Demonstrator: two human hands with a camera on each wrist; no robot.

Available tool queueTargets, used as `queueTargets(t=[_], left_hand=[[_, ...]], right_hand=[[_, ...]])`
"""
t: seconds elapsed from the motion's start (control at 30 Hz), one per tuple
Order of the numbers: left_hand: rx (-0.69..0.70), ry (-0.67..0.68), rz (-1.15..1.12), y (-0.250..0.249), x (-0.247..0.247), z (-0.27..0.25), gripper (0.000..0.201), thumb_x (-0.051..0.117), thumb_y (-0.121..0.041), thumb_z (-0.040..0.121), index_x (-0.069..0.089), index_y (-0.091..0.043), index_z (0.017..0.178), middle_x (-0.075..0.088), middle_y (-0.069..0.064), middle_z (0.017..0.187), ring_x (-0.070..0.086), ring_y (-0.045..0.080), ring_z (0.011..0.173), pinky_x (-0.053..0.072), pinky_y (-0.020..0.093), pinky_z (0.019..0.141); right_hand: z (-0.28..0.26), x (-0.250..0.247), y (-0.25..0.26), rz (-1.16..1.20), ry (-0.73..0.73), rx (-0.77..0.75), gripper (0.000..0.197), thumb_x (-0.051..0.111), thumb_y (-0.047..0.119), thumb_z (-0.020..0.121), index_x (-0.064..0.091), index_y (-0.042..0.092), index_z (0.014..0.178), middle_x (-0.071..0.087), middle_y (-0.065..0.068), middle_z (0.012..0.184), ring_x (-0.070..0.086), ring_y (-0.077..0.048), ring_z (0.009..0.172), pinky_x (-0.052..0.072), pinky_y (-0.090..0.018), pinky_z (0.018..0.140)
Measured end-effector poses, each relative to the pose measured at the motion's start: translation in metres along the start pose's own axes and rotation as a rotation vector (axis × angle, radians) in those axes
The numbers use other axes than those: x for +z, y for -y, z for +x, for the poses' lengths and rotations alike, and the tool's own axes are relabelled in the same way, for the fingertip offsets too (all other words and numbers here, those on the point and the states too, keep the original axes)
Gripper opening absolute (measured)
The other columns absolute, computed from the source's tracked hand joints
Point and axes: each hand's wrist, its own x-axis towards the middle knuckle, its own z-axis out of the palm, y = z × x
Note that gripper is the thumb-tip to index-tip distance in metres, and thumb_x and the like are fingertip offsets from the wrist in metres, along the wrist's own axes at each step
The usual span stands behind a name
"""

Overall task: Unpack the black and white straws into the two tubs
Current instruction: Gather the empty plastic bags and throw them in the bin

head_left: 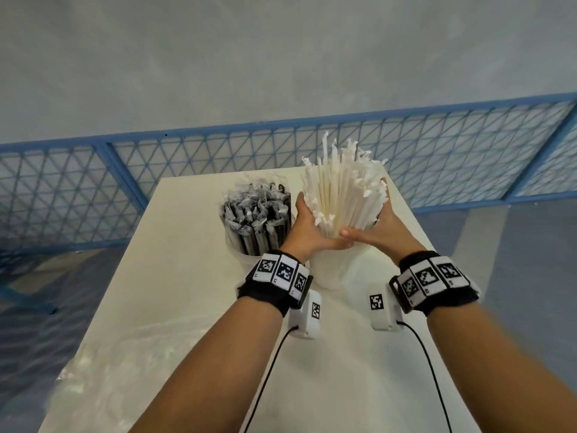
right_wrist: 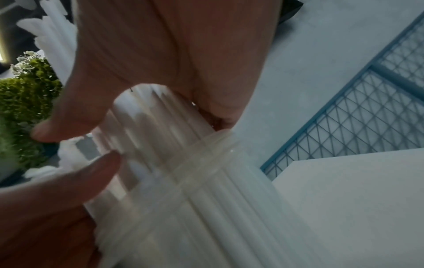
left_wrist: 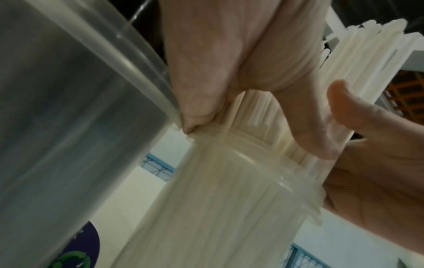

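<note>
Tabletop (head_left: 187,276), far end (fence (head_left: 78,189) behind): left hand (head_left: 307,228), right hand (head_left: 382,226) clasp white straws (head_left: 340,195).

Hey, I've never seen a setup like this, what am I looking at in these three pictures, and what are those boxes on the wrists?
No machine: the grips are a person's bare hands. The wide picture comes from a camera on the head, looking down. The two close-ups come from small white cameras strapped under each wrist, beside the patterned bands. On the table stand two cups: one with black straws, one with white straws. The left grip and right grip wrap round the white straws just above the cup's rim.
</note>
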Motion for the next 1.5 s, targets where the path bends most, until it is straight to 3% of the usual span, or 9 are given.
queueTargets(t=[0.3, 0.53, 0.77, 0.93, 1.1, 1.2, 1.33, 1.43, 1.5], left_hand=[[0.06, -0.059, -0.079, 0.007, 0.012, 0.014, 0.122, 0.085, -0.033, 0.032, 0.017, -0.032, 0.133, 0.044, 0.002, 0.131, 0.05, 0.023, 0.123, 0.046, 0.05, 0.1], [0.209, -0.076, 0.085, -0.02, 0.0, 0.016, 0.101, 0.086, -0.022, 0.061, 0.018, -0.012, 0.135, 0.038, 0.008, 0.135, 0.044, 0.019, 0.126, 0.041, 0.04, 0.107], [0.333, -0.092, 0.2, -0.038, -0.017, 0.007, 0.098, 0.087, -0.023, 0.061, 0.024, -0.013, 0.136, 0.033, 0.005, 0.132, 0.044, 0.021, 0.125, 0.041, 0.039, 0.106], [0.434, -0.061, 0.246, -0.041, -0.023, -0.004, 0.109, 0.085, -0.025, 0.064, 0.013, -0.021, 0.145, 0.018, 0.003, 0.149, 0.024, 0.011, 0.134, 0.028, 0.032, 0.111], [0.38, 0.059, 0.486, -0.038, -0.018, 0.006, 0.099, 0.076, -0.04, 0.072, 0.017, -0.018, 0.148, 0.008, 0.002, 0.158, 0.01, 0.011, 0.144, 0.016, 0.025, 0.113], [0.298, 0.089, 0.526, -0.031, -0.011, 0.006, 0.087, 0.069, -0.04, 0.08, 0.021, -0.011, 0.146, 0.02, 0.007, 0.155, 0.022, 0.019, 0.143, 0.019, 0.02, 0.108], [0.245, 0.206, 0.364, -0.026, -0.015, -0.003, 0.113, 0.079, -0.033, 0.07, -0.002, -0.018, 0.148, -0.014, -0.005, 0.157, 0.006, 0.001, 0.138, 0.015, 0.018, 0.11], [0.138, 0.233, 0.241, -0.014, -0.021, -0.007, 0.125, 0.084, -0.016, 0.065, -0.01, -0.019, 0.147, 0.015, -0.012, 0.144, 0.018, -0.001, 0.13, 0.023, -0.002, 0.098], [0.106, 0.248, 0.25, -0.009, -0.02, -0.006, 0.119, 0.084, -0.008, 0.064, -0.003, -0.014, 0.146, 0.034, -0.011, 0.129, 0.034, 0.004, 0.122, 0.032, -0.002, 0.085]], right_hand=[[0.007, 0.021, -0.001, -0.075, -0.143, -0.064, 0.082, 0.086, 0.037, 0.053, 0.05, 0.018, 0.124, 0.064, -0.001, 0.115, 0.06, -0.014, 0.109, 0.049, -0.042, 0.097], [0.013, 0.021, 0.03, 0.057, -0.292, -0.173, 0.055, 0.077, 0.023, 0.072, 0.046, 0.016, 0.118, 0.062, -0.001, 0.113, 0.06, -0.014, 0.106, 0.049, -0.034, 0.093], [0.009, 0.02, 0.039, 0.079, -0.282, -0.299, 0.071, 0.076, 0.036, 0.065, 0.038, 0.021, 0.124, 0.054, -0.002, 0.122, 0.054, -0.011, 0.113, 0.048, -0.029, 0.095], [0.002, 0.017, 0.029, -0.213, -0.351, -0.421, 0.085, 0.072, 0.047, 0.066, 0.03, 0.029, 0.138, 0.03, 0.008, 0.138, 0.027, -0.009, 0.133, 0.023, -0.018, 0.11], [0.011, 0.016, 0.026, -0.562, -0.287, -0.297, 0.045, 0.057, 0.045, 0.083, 0.052, 0.032, 0.125, 0.03, -0.007, 0.147, 0.025, -0.027, 0.139, 0.024, -0.043, 0.11], [0.011, 0.017, 0.021, -0.435, -0.152, -0.163, 0.029, 0.047, 0.029, 0.095, 0.061, 0.018, 0.118, 0.049, -0.006, 0.134, 0.046, -0.019, 0.123, 0.035, -0.029, 0.105], [-0.003, 0.008, 0.018, -0.229, -0.243, -0.21, 0.056, 0.054, 0.052, 0.08, 0.049, 0.023, 0.127, 0.035, -0.003, 0.138, 0.033, 0.006, 0.122, 0.021, 0.002, 0.096], [-0.015, 0.001, 0.012, -0.019, -0.121, -0.012, 0.096, 0.068, 0.057, 0.06, 0.022, 0.034, 0.141, 0.027, 0.007, 0.145, 0.03, -0.004, 0.129, 0.027, -0.02, 0.104], [-0.018, 0.004, 0.009, -0.042, 0.076, 0.038, 0.118, 0.084, 0.033, 0.058, 0.006, 0.03, 0.145, 0.032, 0.02, 0.138, 0.039, 0.004, 0.12, 0.031, -0.01, 0.097]])
